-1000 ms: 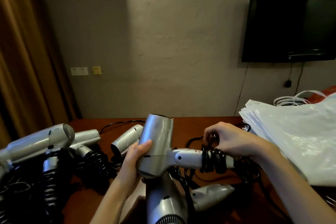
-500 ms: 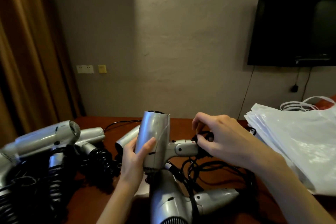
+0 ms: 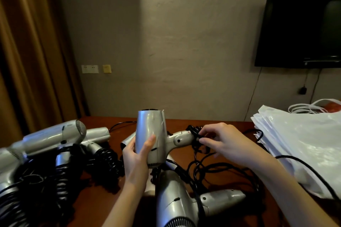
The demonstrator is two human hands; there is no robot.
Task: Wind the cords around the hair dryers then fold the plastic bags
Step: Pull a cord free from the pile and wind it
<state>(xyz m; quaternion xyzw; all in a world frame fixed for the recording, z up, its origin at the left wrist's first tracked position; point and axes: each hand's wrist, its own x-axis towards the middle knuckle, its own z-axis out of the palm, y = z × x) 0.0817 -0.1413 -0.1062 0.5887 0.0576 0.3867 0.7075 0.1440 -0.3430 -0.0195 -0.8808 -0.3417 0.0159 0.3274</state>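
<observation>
Fingers (image 3: 203, 142) of the right hand (image 3: 227, 142) pinched black cord (image 3: 195, 132) at the handle; the left hand (image 3: 136, 155) gripped the silver hair dryer (image 3: 150, 134) upright at centre. Another dryer (image 3: 177, 197) lay at six o'clock, wound dryers (image 3: 55, 138) at nine, plastic bags (image 3: 302, 145) at three.

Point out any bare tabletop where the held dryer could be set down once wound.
Bare wood shows on the table along the far edge, between the held dryer and the plastic bags. Left is crowded with wound dryers; below the right hand, loose cords and another dryer fill the front.
</observation>
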